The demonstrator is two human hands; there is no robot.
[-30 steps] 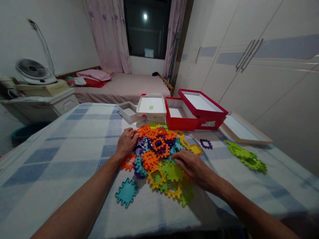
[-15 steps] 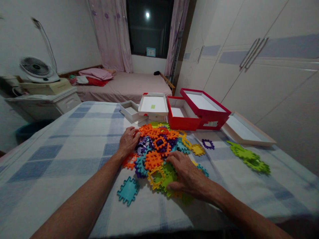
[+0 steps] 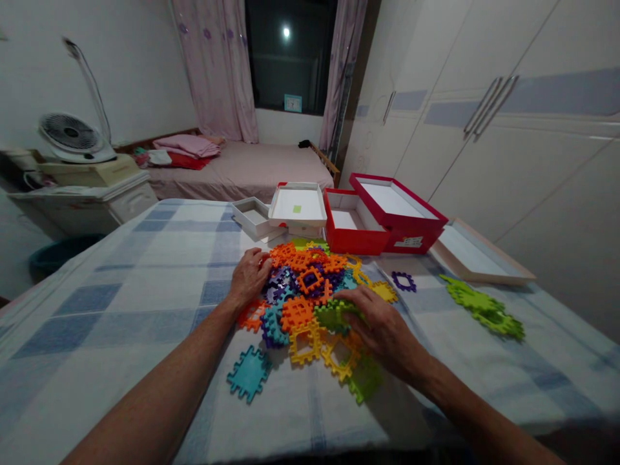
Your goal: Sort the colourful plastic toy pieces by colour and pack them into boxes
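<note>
A mixed heap of notched plastic building tiles (image 3: 296, 261) in orange, purple, teal, yellow and green lies between my hands. My left hand (image 3: 249, 278) rests against the heap's left edge, fingers loosely stretched and nothing visibly gripped. On the right side, my right hand (image 3: 380, 326) pinches a green notched tile (image 3: 335, 314), its thumb partly hidden behind the fingers. Below that tile lie yellow square frames (image 3: 305, 342) and another green tile (image 3: 364, 380). A teal tile (image 3: 249, 373) sits by itself at the near left.
Open boxes stand behind the heap: a grey one (image 3: 254, 217), a white one (image 3: 298, 203), a red one (image 3: 356, 239) and a dark red one (image 3: 416, 236). A shallow lid (image 3: 484, 255), a purple frame (image 3: 403, 281) and stacked green tiles (image 3: 484, 308) lie right.
My right hand has picked up a green tile from the heap's near side and raised it slightly, uncovering yellow frames and a green tile beneath. My left hand has stayed in place.
</note>
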